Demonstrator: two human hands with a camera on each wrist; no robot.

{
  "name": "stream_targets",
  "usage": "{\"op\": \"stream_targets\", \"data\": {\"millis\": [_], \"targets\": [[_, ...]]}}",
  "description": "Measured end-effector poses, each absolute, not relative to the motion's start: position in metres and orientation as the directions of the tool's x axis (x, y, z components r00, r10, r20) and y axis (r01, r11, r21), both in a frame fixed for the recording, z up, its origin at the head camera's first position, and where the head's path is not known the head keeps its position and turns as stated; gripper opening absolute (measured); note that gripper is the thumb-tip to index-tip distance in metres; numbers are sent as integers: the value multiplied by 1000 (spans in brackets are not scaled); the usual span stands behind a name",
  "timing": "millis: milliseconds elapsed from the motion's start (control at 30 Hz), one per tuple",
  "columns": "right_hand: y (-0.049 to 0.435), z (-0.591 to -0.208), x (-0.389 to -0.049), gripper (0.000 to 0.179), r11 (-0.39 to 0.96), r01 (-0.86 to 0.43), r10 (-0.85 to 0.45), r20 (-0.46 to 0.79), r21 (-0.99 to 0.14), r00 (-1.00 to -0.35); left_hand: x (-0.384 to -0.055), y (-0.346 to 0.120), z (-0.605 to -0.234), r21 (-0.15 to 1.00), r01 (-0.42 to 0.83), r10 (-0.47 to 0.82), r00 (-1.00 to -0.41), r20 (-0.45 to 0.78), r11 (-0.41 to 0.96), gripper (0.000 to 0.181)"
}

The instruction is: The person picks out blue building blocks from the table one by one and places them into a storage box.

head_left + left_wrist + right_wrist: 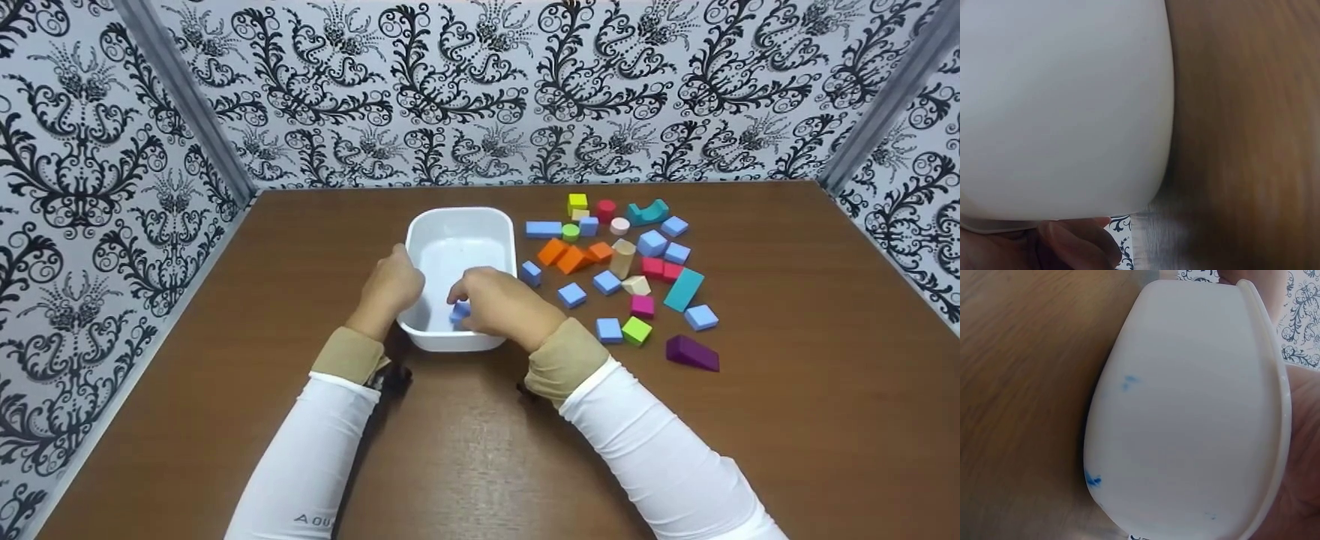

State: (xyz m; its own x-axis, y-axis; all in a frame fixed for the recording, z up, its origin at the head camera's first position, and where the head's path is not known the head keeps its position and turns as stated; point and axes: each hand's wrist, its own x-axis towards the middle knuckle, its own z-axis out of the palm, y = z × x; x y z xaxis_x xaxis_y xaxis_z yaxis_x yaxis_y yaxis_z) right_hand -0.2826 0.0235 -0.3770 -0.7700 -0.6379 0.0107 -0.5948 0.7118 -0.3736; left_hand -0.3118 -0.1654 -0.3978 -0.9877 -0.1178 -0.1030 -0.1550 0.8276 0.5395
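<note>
A white plastic tub (pixel 456 342) stands on the brown table, its end wall filling much of both wrist views. At its left rim my left hand (pixel 391 286) grips the edge with curled fingers; in the left wrist view those fingers (pixel 1081 244) show by the rim. My right hand (pixel 499 304) reaches over the near right rim into the tub. Between its thumb and fingers it pinches a small blue block (pixel 460 311), low inside the tub and partly hidden by the hand. The right wrist view shows the palm (pixel 1304 450) behind the rim, without the block.
Right of the tub lie many loose blocks, among them orange blocks (pixel 574 259), a beige cylinder (pixel 622 259), a teal block (pixel 684 289), a lime cube (pixel 637 331) and a purple wedge (pixel 691 353). Patterned wall panels (pixel 480 97) border the table's back and sides.
</note>
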Motion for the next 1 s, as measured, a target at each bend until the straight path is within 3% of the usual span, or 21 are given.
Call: {"op": "stream_targets", "data": {"millis": [333,667,1000], "targets": [[30,-371,-278,31,695,-623,-641,84,-359,-763,-310,-165,-399,538,-144,-111,-989,-92,831,58],[44,-342,-274,28,690,-642,-608,215,-333,-764,-311,-163,-398,549,-139,-104,-990,-94,824,59],[66,-317,-280,33,720,-584,-543,219,-376,-811,-309,-166,-397,563,-144,-100,-989,-109,814,59]]}}
